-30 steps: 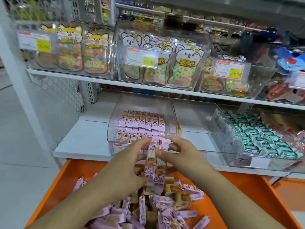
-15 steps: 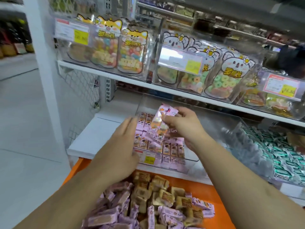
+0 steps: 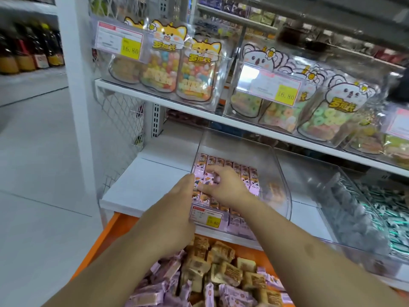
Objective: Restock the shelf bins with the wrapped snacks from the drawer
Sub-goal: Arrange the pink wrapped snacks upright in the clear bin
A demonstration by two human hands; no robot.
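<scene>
White shelf [image 3: 141,191] (grey shop floor [image 3: 39,173] beside)

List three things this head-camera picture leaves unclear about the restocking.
1. Right hand: its fingertips blur into the pink snacks, so its grip is unreadable.
2. Left hand covers the clear bin's front left corner.
3. Orange drawer: arms and the bottom edge cut it off.

Fox-faced candy pouches [image 3: 164,63] stand in a clear tub on the upper shelf; koala-faced ring-sweet pouches [image 3: 327,111] beside them; yellow price tags [image 3: 130,50] read 16.80; dark bottles [image 3: 26,52] line a far left shelf; pale floor [image 3: 39,169] below
</scene>
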